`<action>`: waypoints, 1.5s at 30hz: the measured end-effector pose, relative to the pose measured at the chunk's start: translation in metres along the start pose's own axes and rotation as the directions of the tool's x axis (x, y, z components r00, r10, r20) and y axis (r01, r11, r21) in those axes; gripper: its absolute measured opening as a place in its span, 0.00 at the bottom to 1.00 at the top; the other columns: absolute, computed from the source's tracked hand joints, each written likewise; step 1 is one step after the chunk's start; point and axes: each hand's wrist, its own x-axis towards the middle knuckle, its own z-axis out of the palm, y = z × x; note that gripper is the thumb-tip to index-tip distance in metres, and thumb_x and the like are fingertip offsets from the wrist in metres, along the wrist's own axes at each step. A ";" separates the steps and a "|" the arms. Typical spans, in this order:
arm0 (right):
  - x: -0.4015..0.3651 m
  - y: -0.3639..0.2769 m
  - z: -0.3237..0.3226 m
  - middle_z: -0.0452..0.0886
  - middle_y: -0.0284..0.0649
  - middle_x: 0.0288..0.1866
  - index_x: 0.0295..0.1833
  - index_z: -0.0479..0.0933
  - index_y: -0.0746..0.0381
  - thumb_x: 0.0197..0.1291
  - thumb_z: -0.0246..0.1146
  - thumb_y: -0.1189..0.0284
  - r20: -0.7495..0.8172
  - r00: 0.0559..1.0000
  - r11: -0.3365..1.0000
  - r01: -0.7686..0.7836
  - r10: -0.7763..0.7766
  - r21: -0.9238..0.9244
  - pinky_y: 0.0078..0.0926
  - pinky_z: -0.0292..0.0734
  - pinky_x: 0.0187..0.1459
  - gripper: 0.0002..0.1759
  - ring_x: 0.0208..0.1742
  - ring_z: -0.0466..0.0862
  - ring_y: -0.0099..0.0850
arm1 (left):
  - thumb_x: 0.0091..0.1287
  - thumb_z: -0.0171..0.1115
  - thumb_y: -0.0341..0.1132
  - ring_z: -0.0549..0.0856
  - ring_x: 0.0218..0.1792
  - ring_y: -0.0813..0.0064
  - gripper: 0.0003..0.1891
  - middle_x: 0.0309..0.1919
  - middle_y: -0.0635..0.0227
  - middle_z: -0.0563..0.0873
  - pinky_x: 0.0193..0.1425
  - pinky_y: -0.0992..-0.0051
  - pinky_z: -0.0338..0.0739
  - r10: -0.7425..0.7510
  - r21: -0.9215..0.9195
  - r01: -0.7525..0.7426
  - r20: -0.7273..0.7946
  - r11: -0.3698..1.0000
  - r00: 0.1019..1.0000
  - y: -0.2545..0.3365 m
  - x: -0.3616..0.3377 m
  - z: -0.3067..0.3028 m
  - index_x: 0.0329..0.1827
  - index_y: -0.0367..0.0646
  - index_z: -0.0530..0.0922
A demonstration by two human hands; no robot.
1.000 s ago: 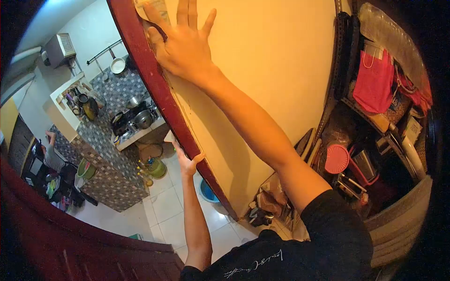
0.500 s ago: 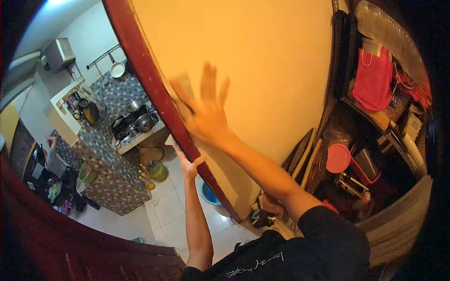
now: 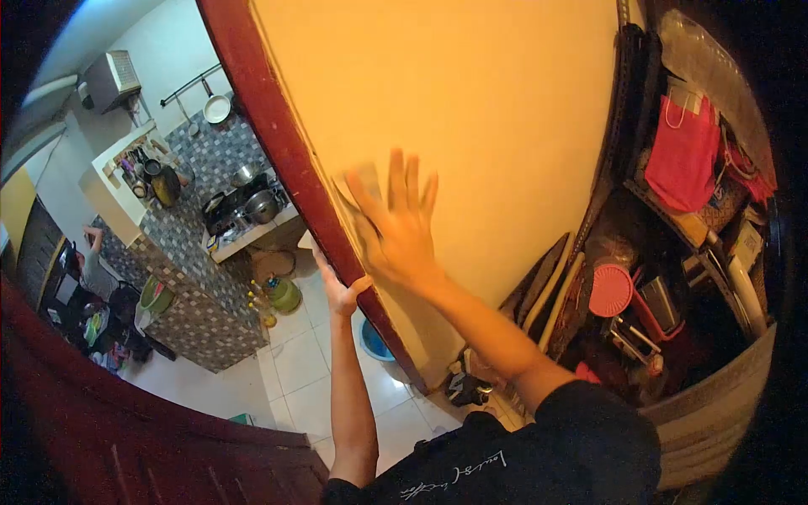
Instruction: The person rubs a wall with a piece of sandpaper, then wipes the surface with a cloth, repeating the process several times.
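Observation:
My left hand (image 3: pixel 341 290) grips the edge of the dark red door frame (image 3: pixel 282 147), thumb on the near side and fingers on the kitchen side. A small pale thing (image 3: pixel 305 241) shows by its fingertips; what it is cannot be made out. Above and to the right, my right hand (image 3: pixel 400 240) lies flat against the yellow wall (image 3: pixel 471 109) beside the frame, fingers spread and slightly blurred. A greyish flat patch (image 3: pixel 364 177) shows behind its fingertips; whether it is an object or a shadow is unclear.
Left, the kitchen has a stove (image 3: pixel 240 210), a green gas cylinder (image 3: pixel 284 296) and a blue basin (image 3: pixel 376 341). Another person (image 3: pixel 97 269) is at the far left. Right, shelves hold a pink bag (image 3: pixel 683 160) and a pink basket (image 3: pixel 611 290).
My right hand has moved down along the wall, and the greyish patch now shows lower too. My left hand stays on the frame. The view has shifted slightly.

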 end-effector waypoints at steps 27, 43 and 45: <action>0.022 -0.010 -0.004 0.37 0.62 0.88 0.81 0.66 0.33 0.73 0.58 0.60 -0.041 0.997 0.998 -0.058 0.058 0.007 0.84 0.27 0.73 0.32 0.87 0.36 0.66 | 0.42 0.87 0.45 0.68 0.75 0.62 0.73 0.77 0.63 0.65 0.79 0.61 0.64 -0.068 -0.025 0.067 -0.033 0.997 0.997 -0.001 -0.008 -0.002 0.87 0.47 0.42; -0.024 0.041 0.008 0.43 0.54 0.89 0.80 0.67 0.35 0.72 0.60 0.58 0.001 0.994 0.994 0.111 -0.111 0.013 0.83 0.24 0.73 0.32 0.88 0.39 0.59 | 0.69 0.55 0.40 0.59 0.82 0.46 0.37 0.81 0.43 0.61 0.85 0.54 0.48 0.681 0.732 -0.560 0.181 0.389 0.710 0.207 0.110 0.055 0.81 0.34 0.61; -0.016 0.042 0.001 0.42 0.55 0.89 0.80 0.68 0.35 0.72 0.60 0.58 -0.003 0.993 0.993 0.116 -0.116 0.000 0.83 0.24 0.73 0.31 0.88 0.39 0.59 | 0.72 0.53 0.39 0.60 0.81 0.45 0.33 0.80 0.43 0.62 0.84 0.53 0.50 0.697 0.770 -0.567 0.235 0.292 0.678 0.232 0.143 0.067 0.80 0.34 0.63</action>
